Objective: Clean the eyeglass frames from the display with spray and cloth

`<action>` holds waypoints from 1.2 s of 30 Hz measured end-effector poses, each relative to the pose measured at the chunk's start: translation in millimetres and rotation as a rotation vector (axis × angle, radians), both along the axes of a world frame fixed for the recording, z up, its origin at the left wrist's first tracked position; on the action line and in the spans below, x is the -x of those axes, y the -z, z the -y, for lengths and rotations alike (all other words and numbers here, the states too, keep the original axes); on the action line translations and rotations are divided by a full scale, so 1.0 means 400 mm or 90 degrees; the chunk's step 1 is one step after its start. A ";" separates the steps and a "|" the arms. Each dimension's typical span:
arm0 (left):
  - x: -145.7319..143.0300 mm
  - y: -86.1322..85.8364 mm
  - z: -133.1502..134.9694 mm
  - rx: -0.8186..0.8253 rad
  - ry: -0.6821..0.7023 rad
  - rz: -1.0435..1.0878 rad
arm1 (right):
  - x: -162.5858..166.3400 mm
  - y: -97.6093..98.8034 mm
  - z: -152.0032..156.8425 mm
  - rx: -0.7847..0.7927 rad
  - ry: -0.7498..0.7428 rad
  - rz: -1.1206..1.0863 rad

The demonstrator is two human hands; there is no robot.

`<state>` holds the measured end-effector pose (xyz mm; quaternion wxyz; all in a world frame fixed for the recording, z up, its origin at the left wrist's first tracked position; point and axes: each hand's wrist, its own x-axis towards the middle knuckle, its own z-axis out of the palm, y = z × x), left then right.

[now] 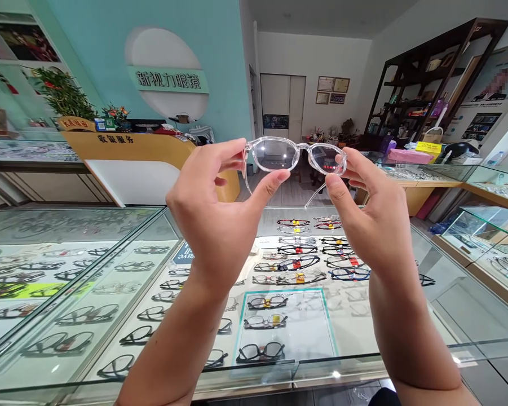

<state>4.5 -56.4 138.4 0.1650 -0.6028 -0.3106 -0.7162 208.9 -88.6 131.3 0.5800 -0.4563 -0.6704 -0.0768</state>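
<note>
I hold a pair of clear-framed glasses (295, 156) up in front of me with both hands. My left hand (215, 208) pinches the left lens rim between thumb and fingers. My right hand (370, 211) pinches the right lens rim the same way. The lenses look lightly tinted, and the right one carries small red lettering. One clear temple arm hangs down below the frame, unfolded. Both hands are raised above a glass display counter (440, 293).
The glass counter holds several rows of spectacle frames (298, 262), and another case (38, 270) joins it on the left. A yellow reception desk (122, 149) with plants stands behind. Dark shelving (423, 84) and more glass cases (486, 237) line the right side.
</note>
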 end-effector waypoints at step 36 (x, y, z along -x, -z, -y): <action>0.040 -0.004 -0.026 0.123 0.115 -0.021 | 0.000 0.003 -0.007 -0.097 0.045 0.004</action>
